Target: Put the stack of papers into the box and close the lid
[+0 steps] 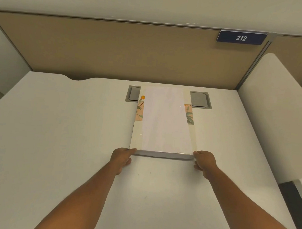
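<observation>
Both hands, left hand (122,156) and right hand (204,161), pinch the near corners of the box (164,122) (papers (164,119) on top) on the bench (54,134).

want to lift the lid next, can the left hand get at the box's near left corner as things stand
Probably yes: the left hand already rests at the box corner, nothing between them on the desk.
</observation>
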`<state>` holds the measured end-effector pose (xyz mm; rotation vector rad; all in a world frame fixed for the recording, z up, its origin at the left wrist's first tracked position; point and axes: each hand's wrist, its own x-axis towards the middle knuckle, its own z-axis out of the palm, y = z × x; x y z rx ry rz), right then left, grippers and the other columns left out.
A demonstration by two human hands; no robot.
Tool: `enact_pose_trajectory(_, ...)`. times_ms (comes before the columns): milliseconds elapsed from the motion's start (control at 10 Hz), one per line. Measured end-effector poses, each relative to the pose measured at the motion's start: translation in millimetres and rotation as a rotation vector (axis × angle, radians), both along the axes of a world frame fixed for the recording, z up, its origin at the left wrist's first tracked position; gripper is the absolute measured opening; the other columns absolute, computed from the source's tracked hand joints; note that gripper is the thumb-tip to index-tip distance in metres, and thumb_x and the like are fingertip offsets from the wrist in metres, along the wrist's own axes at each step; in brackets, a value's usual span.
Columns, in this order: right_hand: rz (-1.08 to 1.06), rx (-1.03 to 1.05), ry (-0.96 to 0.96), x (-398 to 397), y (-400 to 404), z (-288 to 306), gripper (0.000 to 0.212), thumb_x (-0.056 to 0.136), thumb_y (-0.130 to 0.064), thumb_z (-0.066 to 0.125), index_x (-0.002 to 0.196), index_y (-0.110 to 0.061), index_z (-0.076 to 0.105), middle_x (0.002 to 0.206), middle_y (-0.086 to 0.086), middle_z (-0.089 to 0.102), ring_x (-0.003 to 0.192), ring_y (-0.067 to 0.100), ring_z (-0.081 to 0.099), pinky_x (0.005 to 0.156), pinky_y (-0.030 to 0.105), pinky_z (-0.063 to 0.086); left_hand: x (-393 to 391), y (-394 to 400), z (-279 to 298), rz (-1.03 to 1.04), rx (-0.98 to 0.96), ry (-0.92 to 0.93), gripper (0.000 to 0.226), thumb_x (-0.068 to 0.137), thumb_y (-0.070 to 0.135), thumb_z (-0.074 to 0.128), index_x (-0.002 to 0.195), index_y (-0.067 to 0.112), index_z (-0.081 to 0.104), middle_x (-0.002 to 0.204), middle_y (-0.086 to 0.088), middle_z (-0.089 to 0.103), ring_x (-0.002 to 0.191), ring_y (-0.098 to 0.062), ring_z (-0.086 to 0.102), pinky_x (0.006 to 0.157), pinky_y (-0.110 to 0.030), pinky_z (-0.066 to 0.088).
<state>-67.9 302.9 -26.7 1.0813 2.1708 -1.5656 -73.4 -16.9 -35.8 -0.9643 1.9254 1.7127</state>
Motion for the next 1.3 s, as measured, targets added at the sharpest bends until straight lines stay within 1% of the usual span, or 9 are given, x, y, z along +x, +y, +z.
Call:
enact_pose_trajectory(100,0.07,0.079,0.023,4,1,-3,0.019,0.096,-0.023,0.058,0.092,-0.008,0.069,0.089,0.012,0.061,0.079,0.028,0.058,0.063,0.035,0.055,8,5,2,-0.132,-0.166,0.133,0.048,0.088,0.032,0.071,0.133,0.016,0.06,0.12,-0.004,0.065,0.105,-0.024,0.063,0.1,-0.044,0.053)
enact_pose_trajectory(200,0.113,0.144,0.026,6,2,-4,0.023,0.096,-0.025,0.056,0.094,-0.008,0.07,0.082,0.01,0.062,0.073,0.028,0.059,0.072,0.043,0.058,12,7,3,-0.178,-0.224,0.168,0.021,0.092,0.033,0.064,0.103,0.016,0.071,0.088,-0.004,0.066,0.081,-0.024,0.061,0.09,-0.043,0.055)
enact_pose_trajectory(400,0.227,0.279,-0.001,-1,10,2,0.019,0.087,-0.017,0.051,0.068,-0.014,0.053,0.069,0.009,0.051,0.064,0.026,0.047,0.064,0.033,0.043,11,-1,6,-0.274,-0.249,0.152,0.013,0.088,0.033,0.071,0.083,0.021,0.072,0.081,-0.007,0.071,0.075,-0.021,0.065,0.083,-0.034,0.055)
enact_pose_trajectory(600,0.486,0.582,-0.142,1,13,16,0.007,0.085,-0.012,0.046,0.082,-0.011,0.053,0.094,0.009,0.061,0.081,0.029,0.058,0.067,0.029,0.044,14,-3,8,-0.415,-0.424,0.119,0.039,0.088,0.046,0.063,0.069,0.012,0.068,0.074,-0.009,0.07,0.074,-0.026,0.065,0.076,-0.035,0.054)
enact_pose_trajectory(700,0.617,0.808,-0.012,3,6,11,0.042,0.09,-0.012,0.044,0.132,-0.011,0.049,0.134,0.013,0.052,0.118,0.035,0.053,0.089,0.041,0.049,15,4,7,-0.411,-0.58,0.25,0.037,0.09,0.041,0.065,0.116,0.015,0.069,0.111,-0.002,0.072,0.102,-0.024,0.067,0.091,-0.033,0.05)
enact_pose_trajectory(800,0.838,0.88,0.122,4,-7,7,0.06,0.098,-0.017,0.041,0.155,-0.02,0.024,0.165,0.004,0.017,0.149,0.031,0.023,0.104,0.047,0.044,12,18,10,-0.418,-0.52,0.361,0.064,0.095,0.034,0.062,0.152,0.02,0.038,0.15,-0.003,0.05,0.121,-0.025,0.061,0.103,-0.037,0.049)
enact_pose_trajectory(900,0.918,0.869,0.1,-1,-8,3,0.051,0.104,-0.033,0.03,0.153,-0.019,0.026,0.166,0.0,0.015,0.152,0.029,0.015,0.105,0.048,0.043,1,23,5,-0.545,-0.6,0.371,0.055,0.099,0.026,0.055,0.151,0.015,0.041,0.157,-0.002,0.041,0.136,-0.025,0.05,0.114,-0.035,0.038)
enact_pose_trajectory(1200,0.954,0.864,0.032,-13,-12,19,0.044,0.103,-0.035,0.03,0.139,-0.013,0.042,0.153,0.004,0.034,0.134,0.031,0.038,0.097,0.047,0.045,-22,26,17,-0.763,-0.894,0.215,0.045,0.097,0.031,0.046,0.139,0.014,0.052,0.142,-0.008,0.056,0.126,-0.031,0.054,0.101,-0.039,0.047)
enact_pose_trajectory(1300,0.941,0.92,0.09,-22,-17,30,0.049,0.101,-0.044,0.031,0.137,-0.014,0.043,0.142,0.006,0.044,0.135,0.03,0.038,0.097,0.048,0.044,-30,40,37,-0.797,-0.982,0.294,0.053,0.099,0.04,0.044,0.145,0.014,0.043,0.161,-0.006,0.028,0.139,-0.033,0.037,0.103,-0.044,0.045)
